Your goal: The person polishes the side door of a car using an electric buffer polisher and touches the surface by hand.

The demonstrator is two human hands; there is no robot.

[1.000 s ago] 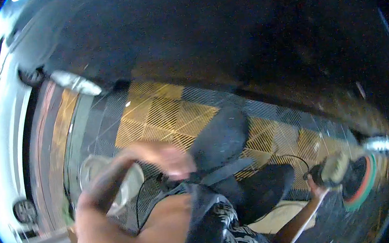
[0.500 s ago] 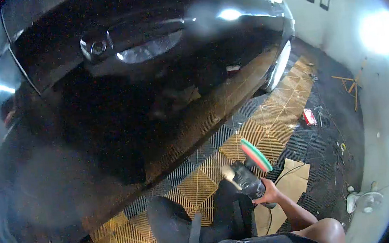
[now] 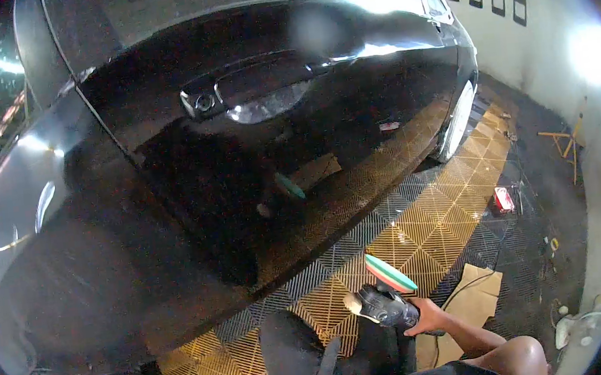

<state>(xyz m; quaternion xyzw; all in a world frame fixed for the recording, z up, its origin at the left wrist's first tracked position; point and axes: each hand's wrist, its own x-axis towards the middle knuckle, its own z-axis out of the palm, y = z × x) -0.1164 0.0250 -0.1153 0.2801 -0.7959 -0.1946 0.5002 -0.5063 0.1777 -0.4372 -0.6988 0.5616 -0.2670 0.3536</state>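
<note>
My right hand (image 3: 426,316) is closed around the body of a black polisher (image 3: 388,308), held low in front of my knees. Its round pad (image 3: 390,273), green on the face with a red-orange layer behind, is tilted up and stands apart from the car. At the tool's left end is a pale tan rounded piece (image 3: 354,304); I cannot make out what it is. My left hand does not show. Nearest to the pad is the glossy black car door (image 3: 354,146), with its door handle (image 3: 261,83) higher up. The pad's reflection shows in the paint.
Flattened cardboard (image 3: 480,291) lies under a dark cable beside me. A red and white box (image 3: 503,199) sits on the yellow and black tile floor (image 3: 427,229). A white fan (image 3: 580,327) and an orange stand (image 3: 564,147) are near the right wall.
The view has shifted, so the car and floor appear further right and lower. The polisher has moved slightly lower in my right hand, and its pad lies at a flatter tilt.
</note>
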